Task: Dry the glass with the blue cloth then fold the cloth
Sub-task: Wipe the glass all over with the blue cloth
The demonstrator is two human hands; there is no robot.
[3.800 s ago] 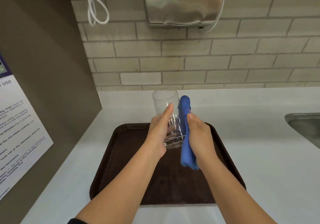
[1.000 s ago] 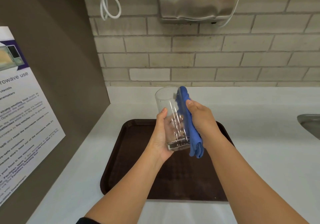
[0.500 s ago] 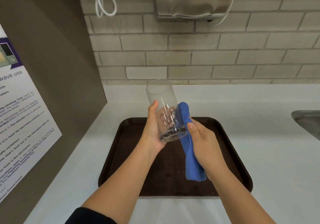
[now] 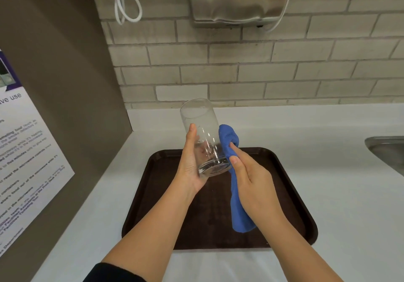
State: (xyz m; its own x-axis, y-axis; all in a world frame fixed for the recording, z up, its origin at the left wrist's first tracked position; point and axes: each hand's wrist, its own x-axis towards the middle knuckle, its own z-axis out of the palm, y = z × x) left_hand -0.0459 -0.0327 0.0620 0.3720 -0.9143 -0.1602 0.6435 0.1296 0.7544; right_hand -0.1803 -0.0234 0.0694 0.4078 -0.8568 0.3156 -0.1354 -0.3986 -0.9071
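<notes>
A blue cloth (image 4: 237, 194), a clear glass (image 4: 202, 133), a dark brown tray (image 4: 290, 194), beige brick wall (image 4: 240, 74).

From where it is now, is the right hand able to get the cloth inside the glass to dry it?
Probably yes. The glass is held low in the left hand, its open mouth tilted up and away, unobstructed. The right hand presses the blue cloth against its side, so it would need to lift over the rim.
</notes>
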